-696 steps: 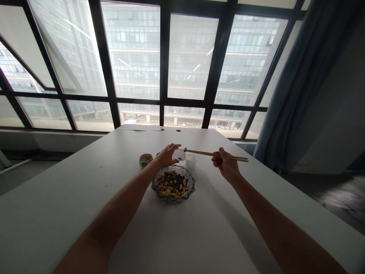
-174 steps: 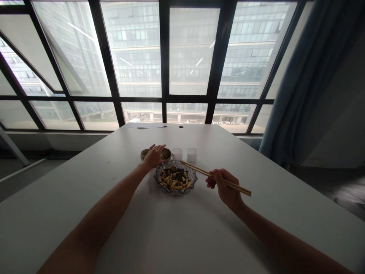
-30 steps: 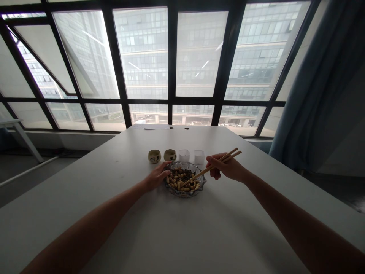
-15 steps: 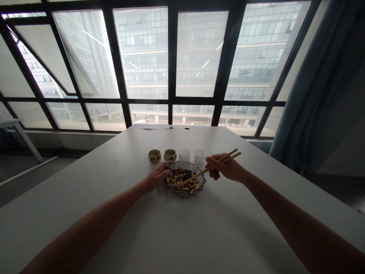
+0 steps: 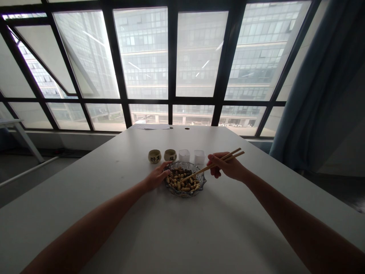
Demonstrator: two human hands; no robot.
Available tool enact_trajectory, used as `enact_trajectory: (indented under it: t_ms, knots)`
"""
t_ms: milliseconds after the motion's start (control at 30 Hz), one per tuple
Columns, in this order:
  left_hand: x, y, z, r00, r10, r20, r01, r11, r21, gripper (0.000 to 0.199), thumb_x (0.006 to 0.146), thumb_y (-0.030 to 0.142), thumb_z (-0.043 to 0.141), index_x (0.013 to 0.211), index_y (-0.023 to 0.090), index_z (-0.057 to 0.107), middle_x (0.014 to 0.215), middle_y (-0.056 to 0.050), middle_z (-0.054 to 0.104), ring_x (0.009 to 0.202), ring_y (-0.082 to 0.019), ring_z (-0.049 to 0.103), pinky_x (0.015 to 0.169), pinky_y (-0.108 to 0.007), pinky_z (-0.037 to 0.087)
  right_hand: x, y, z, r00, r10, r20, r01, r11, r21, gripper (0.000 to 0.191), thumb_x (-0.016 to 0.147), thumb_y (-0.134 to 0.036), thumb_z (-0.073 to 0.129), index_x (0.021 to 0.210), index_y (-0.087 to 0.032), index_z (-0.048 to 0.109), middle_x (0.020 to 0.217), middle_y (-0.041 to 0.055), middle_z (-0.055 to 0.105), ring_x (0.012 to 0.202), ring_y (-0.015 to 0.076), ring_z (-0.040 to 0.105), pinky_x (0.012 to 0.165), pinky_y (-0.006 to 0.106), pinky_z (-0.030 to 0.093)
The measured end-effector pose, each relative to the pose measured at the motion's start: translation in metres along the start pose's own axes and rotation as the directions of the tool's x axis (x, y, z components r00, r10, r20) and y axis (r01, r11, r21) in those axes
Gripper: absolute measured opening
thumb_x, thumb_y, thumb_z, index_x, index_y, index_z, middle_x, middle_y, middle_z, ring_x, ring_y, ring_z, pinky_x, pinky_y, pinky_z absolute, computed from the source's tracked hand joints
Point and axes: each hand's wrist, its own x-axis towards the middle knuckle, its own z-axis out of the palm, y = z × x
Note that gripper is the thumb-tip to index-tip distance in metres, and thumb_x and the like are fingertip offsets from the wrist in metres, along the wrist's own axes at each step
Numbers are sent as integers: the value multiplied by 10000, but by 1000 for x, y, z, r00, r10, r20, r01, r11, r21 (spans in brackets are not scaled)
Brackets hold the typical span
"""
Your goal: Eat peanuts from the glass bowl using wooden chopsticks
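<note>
A scalloped clear glass bowl (image 5: 184,193) stands on the table, holding peanuts in their shells (image 5: 185,186) and smaller dark pieces toward its back. My left hand (image 5: 156,176) grips the bowl's left rim, thumb near the nuts and fingers reaching round the far edge. A pair of wooden chopsticks (image 5: 211,166) is in my right hand (image 5: 226,166), to the right of the bowl. Their tips rest among the peanuts; whether a piece is pinched between them I cannot tell. The chopsticks' back ends point up and right.
Behind the bowl stand two small cream cups with dark characters, a left cup (image 5: 154,156) and a right cup (image 5: 170,155). Beside them are two translucent plastic cups, one at the left (image 5: 184,155) and one at the right (image 5: 199,156). All share the white table (image 5: 171,236).
My right hand and the chopsticks have shifted slightly to the right, and the tips sit a little higher in the bowl. My left hand has stayed put.
</note>
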Motion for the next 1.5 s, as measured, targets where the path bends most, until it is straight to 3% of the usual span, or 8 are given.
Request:
enact_trajectory:
  t_ms: [200,500,733,833,900,1000,1233,1500]
  knots:
    - [0,2,0,1000,-10,6,10,1000,12,605,899,497,502,1401,161,535,1280,-131,662,1162,-312,609,1032,-453,464,7,13,-13,981,-7,-195,32,991,127,554,692,-699,774,676,-151,698,498,57,659,374,142,576,356,245,457]
    - [-1,4,-2,1000,-20,16,20,1000,6,614,902,522,496,1411,180,527,1310,-126,656,1176,-323,604,1031,-462,463,13,28,-28,949,68,-307,17,964,264,536,622,-658,841,638,-145,686,469,53,633,352,128,538,330,235,432]
    - [1,1,1,1000,-16,-9,16,999,46,591,920,539,477,1385,180,543,1221,-112,676,1092,-293,632,962,-422,500,8,15,-20,920,-32,-390,53,998,42,542,744,-682,743,677,-148,681,516,75,665,385,145,580,353,246,458]
    - [4,0,-2,972,39,-232,3,983,181,479,955,489,437,1294,188,589,1168,-113,658,1052,-266,626,939,-414,509,-2,-2,-8,922,-210,-326,165,973,-161,542,830,-695,646,709,-168,682,547,69,677,423,159,609,388,265,490]
    - [7,-3,-9,899,125,-419,34,936,352,413,933,435,498,1260,199,591,1228,-130,623,1152,-289,577,1022,-449,467,-9,-14,0,917,-330,-224,250,914,-320,531,875,-683,595,712,-184,676,568,64,686,446,161,618,413,274,498]
    - [10,-18,-25,843,146,-518,165,846,507,561,843,390,650,1357,217,507,1405,-157,523,1333,-345,457,1122,-510,383,-19,-28,6,889,-435,-141,327,821,-469,552,923,-673,522,659,-203,639,559,57,676,438,146,602,434,274,491]
    - [17,-60,-36,875,-2,-485,259,847,464,614,787,311,711,1351,210,492,1494,-193,471,1437,-381,394,1138,-539,386,-21,-33,6,868,-491,-78,390,770,-506,539,957,-621,504,636,-204,619,559,56,668,431,143,601,429,274,472]
    - [17,-59,-34,896,-5,-443,212,883,419,455,804,280,667,1224,185,519,1508,-212,464,1475,-357,358,1155,-506,380,-19,-27,1,896,-429,-114,331,816,-473,562,914,-685,525,657,-200,645,565,62,683,444,150,614,425,273,498]
